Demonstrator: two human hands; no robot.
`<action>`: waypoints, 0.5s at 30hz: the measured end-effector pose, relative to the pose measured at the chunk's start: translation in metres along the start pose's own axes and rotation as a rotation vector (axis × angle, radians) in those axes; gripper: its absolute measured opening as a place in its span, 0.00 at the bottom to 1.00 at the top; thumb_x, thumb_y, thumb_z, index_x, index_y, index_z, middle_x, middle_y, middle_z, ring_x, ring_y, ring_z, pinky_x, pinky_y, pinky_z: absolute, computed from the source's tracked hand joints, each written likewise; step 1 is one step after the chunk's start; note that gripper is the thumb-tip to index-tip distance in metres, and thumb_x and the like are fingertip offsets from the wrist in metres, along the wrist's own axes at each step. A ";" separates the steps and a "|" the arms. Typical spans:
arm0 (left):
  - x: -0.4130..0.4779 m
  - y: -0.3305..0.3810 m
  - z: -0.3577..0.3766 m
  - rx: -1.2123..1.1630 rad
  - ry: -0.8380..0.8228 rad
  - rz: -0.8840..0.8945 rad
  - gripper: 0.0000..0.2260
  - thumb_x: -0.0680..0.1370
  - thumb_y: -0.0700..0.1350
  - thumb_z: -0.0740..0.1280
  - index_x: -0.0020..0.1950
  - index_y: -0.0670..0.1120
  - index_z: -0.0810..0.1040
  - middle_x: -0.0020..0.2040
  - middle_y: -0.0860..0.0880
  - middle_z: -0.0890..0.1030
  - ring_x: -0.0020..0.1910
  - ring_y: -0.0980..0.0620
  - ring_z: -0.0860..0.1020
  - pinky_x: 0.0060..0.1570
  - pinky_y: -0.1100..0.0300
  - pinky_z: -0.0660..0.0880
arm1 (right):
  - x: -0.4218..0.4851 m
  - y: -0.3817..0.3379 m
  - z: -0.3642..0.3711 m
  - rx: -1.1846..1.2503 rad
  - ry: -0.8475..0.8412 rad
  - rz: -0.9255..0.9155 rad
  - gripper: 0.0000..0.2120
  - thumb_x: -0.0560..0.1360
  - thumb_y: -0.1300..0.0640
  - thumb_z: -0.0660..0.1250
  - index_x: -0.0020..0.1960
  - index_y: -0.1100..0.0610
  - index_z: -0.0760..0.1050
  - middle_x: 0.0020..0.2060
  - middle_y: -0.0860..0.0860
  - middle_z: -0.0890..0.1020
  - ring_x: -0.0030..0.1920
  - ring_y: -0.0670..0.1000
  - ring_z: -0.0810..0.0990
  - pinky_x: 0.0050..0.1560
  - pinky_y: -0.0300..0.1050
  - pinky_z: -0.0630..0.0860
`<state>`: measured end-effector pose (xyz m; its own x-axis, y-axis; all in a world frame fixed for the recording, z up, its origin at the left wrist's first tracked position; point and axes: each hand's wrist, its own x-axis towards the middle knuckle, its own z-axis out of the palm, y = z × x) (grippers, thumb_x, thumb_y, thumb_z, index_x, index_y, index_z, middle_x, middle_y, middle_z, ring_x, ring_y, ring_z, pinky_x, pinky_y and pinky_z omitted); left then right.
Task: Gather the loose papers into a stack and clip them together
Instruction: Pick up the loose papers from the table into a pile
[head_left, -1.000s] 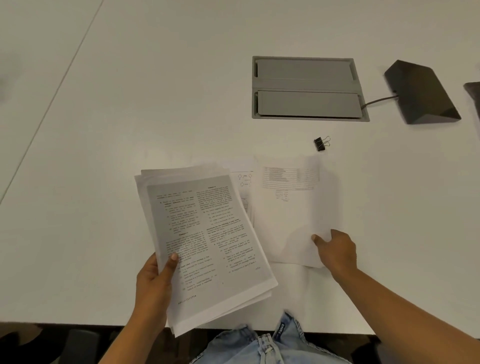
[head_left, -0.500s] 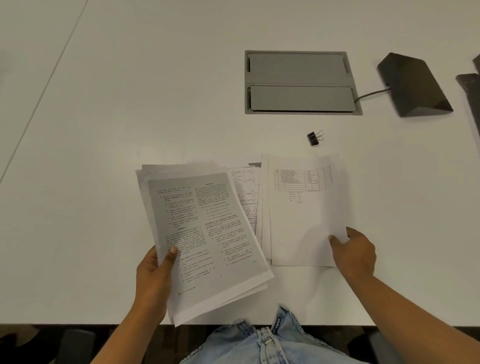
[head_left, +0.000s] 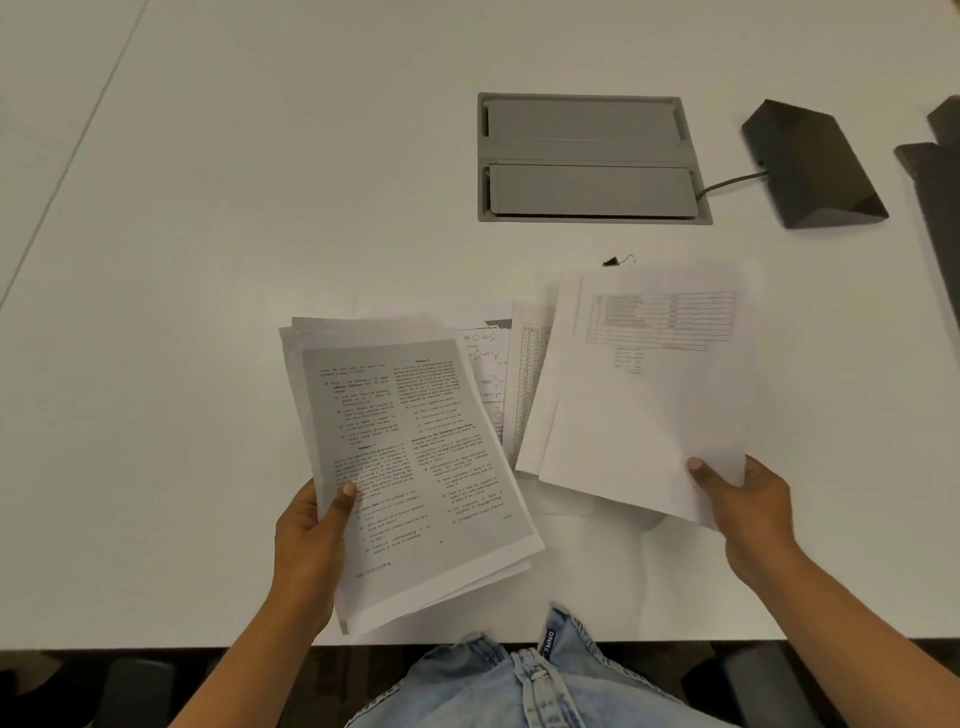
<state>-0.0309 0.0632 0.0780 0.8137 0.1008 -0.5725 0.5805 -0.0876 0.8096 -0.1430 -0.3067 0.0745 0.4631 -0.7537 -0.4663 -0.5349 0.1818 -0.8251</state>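
Note:
My left hand (head_left: 311, 525) grips a fanned stack of printed pages (head_left: 410, 467) by its lower left edge, thumb on top, held above the white table. My right hand (head_left: 748, 499) pinches the lower right corner of a few white sheets with a table printed near the top (head_left: 649, 395), lifted off the table and tilted. Between the two bundles, more loose sheets (head_left: 514, 374) with diagrams and columns lie flat on the table. A small black binder clip (head_left: 615, 260) peeks out just beyond the top edge of the lifted sheets, mostly hidden.
A grey recessed cable box (head_left: 587, 156) is set into the table (head_left: 208, 234) at the back. A black wedge-shaped device (head_left: 810, 166) with a cable sits to its right. Dark objects (head_left: 935, 182) lie at the far right edge. The table's front edge runs just above my lap.
My right hand has lifted the sheets with the printed table off the surface and swung them right and up, uncovering another sheet below; they now cover most of the binder clip. Left hand's stack barely moved.

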 end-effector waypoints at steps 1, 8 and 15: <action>0.000 0.000 0.000 -0.005 -0.006 0.000 0.05 0.81 0.46 0.65 0.54 0.55 0.79 0.52 0.51 0.85 0.47 0.44 0.83 0.38 0.53 0.79 | -0.004 -0.004 -0.004 0.049 -0.032 -0.002 0.14 0.72 0.58 0.74 0.56 0.57 0.78 0.48 0.49 0.83 0.46 0.49 0.81 0.59 0.50 0.76; -0.006 0.005 0.018 -0.040 -0.141 -0.009 0.09 0.80 0.49 0.66 0.58 0.51 0.80 0.51 0.51 0.87 0.49 0.46 0.85 0.44 0.53 0.83 | -0.031 -0.008 0.002 0.085 -0.304 -0.016 0.32 0.53 0.41 0.82 0.52 0.56 0.82 0.48 0.50 0.87 0.49 0.50 0.86 0.50 0.40 0.81; -0.016 0.007 0.052 -0.087 -0.250 0.011 0.08 0.76 0.45 0.70 0.53 0.56 0.79 0.45 0.63 0.86 0.46 0.62 0.84 0.46 0.64 0.79 | -0.056 0.006 0.025 0.019 -0.371 -0.004 0.08 0.72 0.61 0.72 0.51 0.58 0.82 0.46 0.51 0.88 0.45 0.50 0.87 0.41 0.38 0.81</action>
<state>-0.0387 0.0096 0.0862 0.8088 -0.1487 -0.5690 0.5753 -0.0006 0.8179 -0.1546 -0.2480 0.0880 0.6916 -0.4752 -0.5439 -0.5207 0.1938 -0.8314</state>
